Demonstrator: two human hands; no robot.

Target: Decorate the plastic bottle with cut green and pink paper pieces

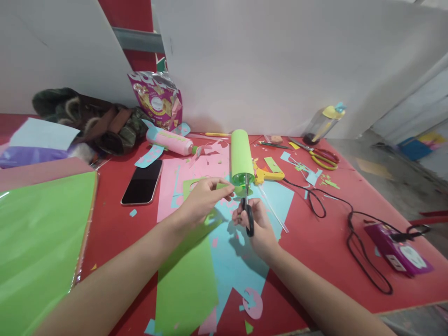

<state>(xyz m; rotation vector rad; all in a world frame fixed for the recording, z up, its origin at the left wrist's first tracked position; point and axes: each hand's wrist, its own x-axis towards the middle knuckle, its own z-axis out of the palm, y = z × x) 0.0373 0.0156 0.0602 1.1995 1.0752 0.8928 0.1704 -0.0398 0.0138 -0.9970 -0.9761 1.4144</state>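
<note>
Right hand clamped on black-handled metal scissors, a person works at the near rim of a lime-green, paper-covered cylinder just left of a yellow plastic glue gun, where short, steady snips should serve best, the left hand's fingertips bunched, their hold unclear.

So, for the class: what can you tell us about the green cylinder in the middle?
The cylinder is light green, with a smooth, matte side that looks like paper. Its near end is shinier and looks like see-through green plastic. Its length points away from the person, just left of the yellow glue gun. The scissors in the right hand overlap its near end, and the left hand is close by; whether either touches it is unclear.
</note>
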